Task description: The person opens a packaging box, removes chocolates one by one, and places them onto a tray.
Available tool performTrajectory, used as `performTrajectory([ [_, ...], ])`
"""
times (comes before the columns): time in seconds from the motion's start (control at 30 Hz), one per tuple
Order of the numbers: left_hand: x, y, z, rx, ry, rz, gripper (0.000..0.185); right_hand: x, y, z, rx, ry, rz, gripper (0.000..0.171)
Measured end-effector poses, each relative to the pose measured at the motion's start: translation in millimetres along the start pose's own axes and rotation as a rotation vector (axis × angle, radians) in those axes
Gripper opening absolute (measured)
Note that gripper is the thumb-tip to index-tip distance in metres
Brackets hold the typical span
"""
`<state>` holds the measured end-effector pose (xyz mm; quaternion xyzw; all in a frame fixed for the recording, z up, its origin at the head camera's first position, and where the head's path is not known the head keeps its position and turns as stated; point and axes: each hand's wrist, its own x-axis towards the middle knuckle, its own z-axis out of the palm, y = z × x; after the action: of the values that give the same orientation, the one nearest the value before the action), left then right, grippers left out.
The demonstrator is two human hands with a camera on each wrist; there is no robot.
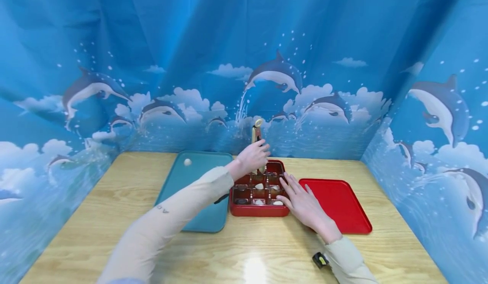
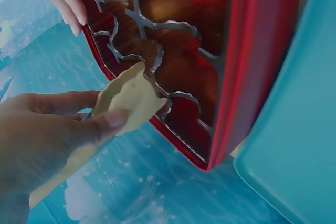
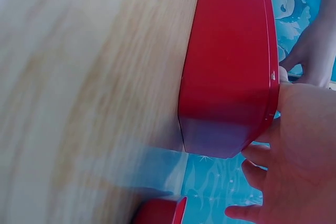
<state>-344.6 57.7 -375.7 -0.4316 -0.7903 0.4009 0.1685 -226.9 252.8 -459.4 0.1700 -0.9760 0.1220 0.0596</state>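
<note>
The head camera looks from above, forward and down at the counter (image 1: 213,254), while both wrist cameras, turned sideways, show the same red box (image 1: 259,210) closely.

The person's left arm (image 1: 183,207) reaches farther forward than the right arm (image 1: 348,256); the left grip (image 1: 252,157) pinches between thumb and fingers, the right grip (image 1: 304,201) spreads its fingers.

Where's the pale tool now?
In the head view, the pale tool is in the left hand, over the far part of the red compartmented box.

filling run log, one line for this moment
left hand: holds beige tool over red box; right hand: at box edge; teal tray: white piece
</note>
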Motion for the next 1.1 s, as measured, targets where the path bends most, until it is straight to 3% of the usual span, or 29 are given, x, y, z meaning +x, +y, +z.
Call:
performTrajectory([
  [0.53,-39.6,-12.8,16.9,-0.036,0.247,-0.147,0.026,-3,-5,-5,-0.011,0.006,0.003,0.069],
  [0.77,-63.5,-13.7,31.4,-0.192,0.362,-0.252,0.033,-3,-2,-4,0.000,0.049,-0.027,0.066],
  [1.1,-101.2,-13.2,51.2,-0.397,0.389,-0.398,0.045,-3,-3,-3,0.018,0.041,-0.031,0.067],
])
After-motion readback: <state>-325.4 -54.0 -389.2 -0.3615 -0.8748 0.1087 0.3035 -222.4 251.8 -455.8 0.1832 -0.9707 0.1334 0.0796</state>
